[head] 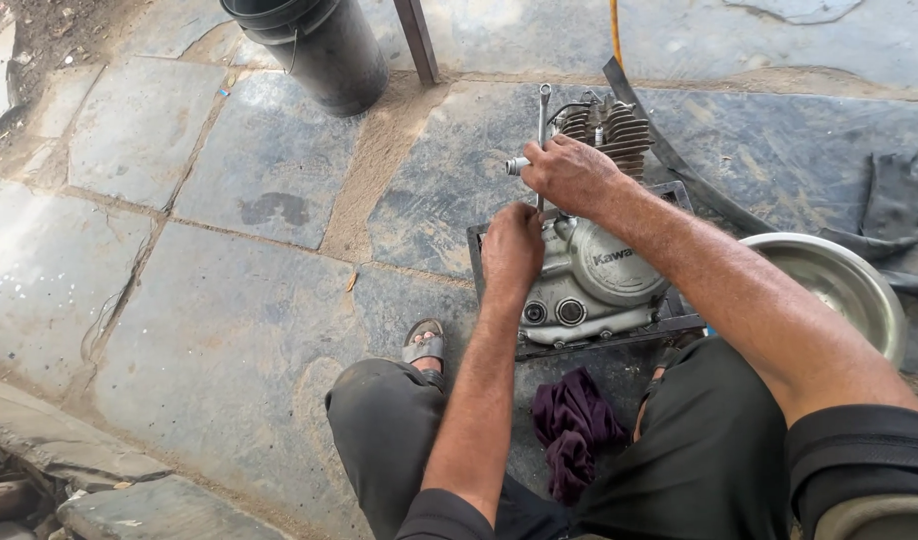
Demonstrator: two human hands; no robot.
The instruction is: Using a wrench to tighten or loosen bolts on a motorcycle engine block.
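Observation:
A grey motorcycle engine with a finned cylinder sits on a dark metal stand on the stone floor. My right hand is closed around a short metal shaft at the engine's upper left, with a long spanner rising from under it. My left hand rests just below, fingers curled against the engine's left side cover; what it grips is hidden.
A black bucket stands at the back. A steel bowl lies right of the engine. A purple rag lies between my knees, a strip of black rubber at the right, and my sandalled foot left of the stand.

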